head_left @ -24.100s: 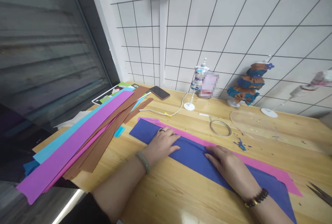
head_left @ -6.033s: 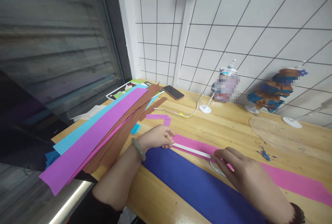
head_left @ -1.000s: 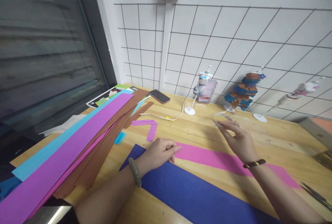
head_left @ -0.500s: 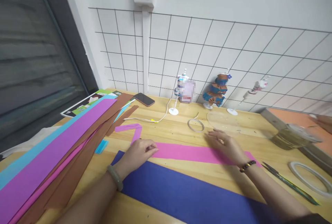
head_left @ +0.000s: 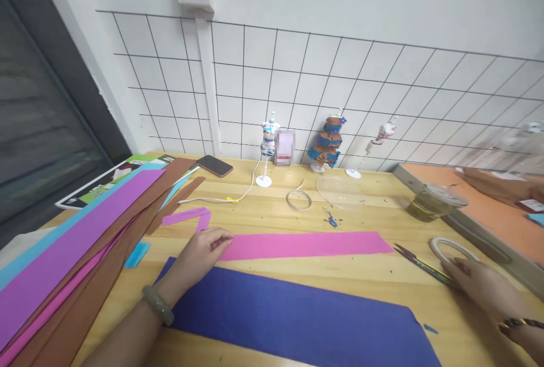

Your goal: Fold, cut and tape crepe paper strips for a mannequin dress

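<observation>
My left hand rests with curled fingers on the left end of a long pink paper strip that lies flat on the wooden table. A wide dark blue paper sheet lies just in front of it, under my left wrist. My right hand is at the far right, fingers reaching onto the handles of a pair of scissors. A white tape roll lies right beside that hand. Whether the fingers have closed on the scissors is unclear.
A stack of long purple, cyan and brown paper strips covers the left side. A phone, white cable, small tape ring, clear round disc, lidded drink cup and three small dress forms stand at the back. An orange board lies right.
The view has swung to the right. My right hand has left the pink strip and moved far right, down to the scissors and tape roll. My left hand stays on the strip's left end.
</observation>
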